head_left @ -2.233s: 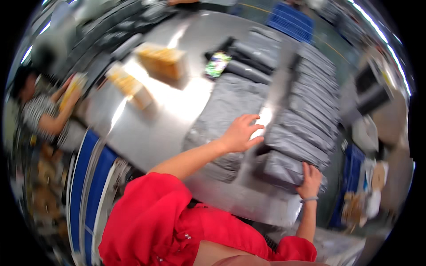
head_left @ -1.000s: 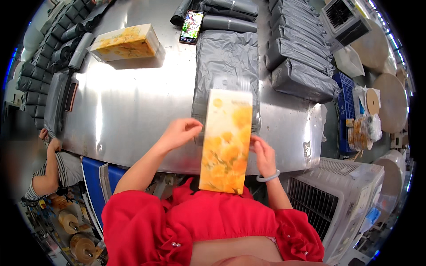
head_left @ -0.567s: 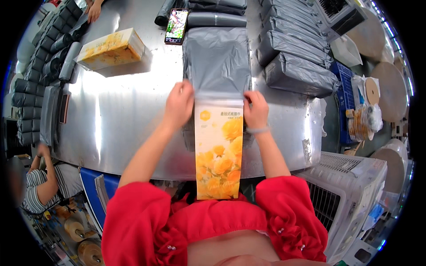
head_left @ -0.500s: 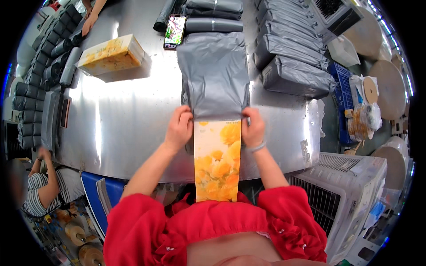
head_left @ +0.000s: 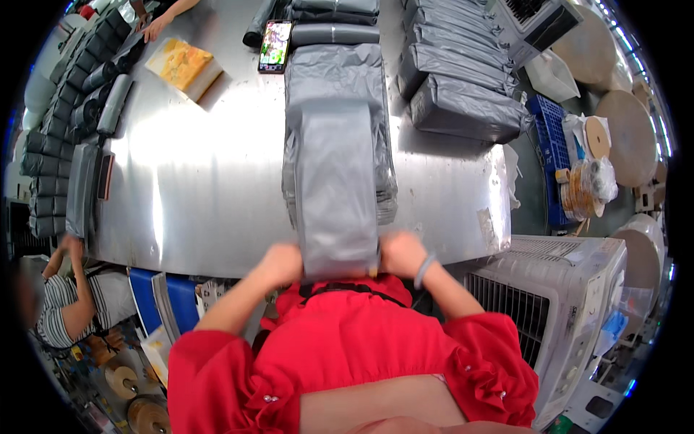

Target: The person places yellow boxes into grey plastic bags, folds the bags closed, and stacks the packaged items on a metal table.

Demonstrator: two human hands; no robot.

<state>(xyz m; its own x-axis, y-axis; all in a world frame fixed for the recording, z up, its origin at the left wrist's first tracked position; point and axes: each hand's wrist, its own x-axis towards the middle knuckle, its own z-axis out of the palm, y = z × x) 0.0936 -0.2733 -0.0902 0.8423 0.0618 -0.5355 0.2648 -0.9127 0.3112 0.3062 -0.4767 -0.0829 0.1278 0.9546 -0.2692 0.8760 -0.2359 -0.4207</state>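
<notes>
A grey plastic mailing bag now covers the flowered box in front of me, whose shape shows through the film. Only a speck of yellow is visible at the bag's near right corner. My left hand, slightly blurred, is closed on the left edge of the bag's mouth. On the opposite edge my right hand is closed too, a grey band round its wrist. Beneath and beyond the covered box lies a stack of flat grey bags.
Another yellow-flowered box stands far left on the metal table. A lit phone lies by rolled grey bags. Wrapped grey parcels line the right side. Co-workers' hands are at the far left; a white air cooler stands right.
Both hands have drawn the bag's mouth toward me, down over the flowered box, hiding its print. The other box at the far left has been turned and shifted away.
</notes>
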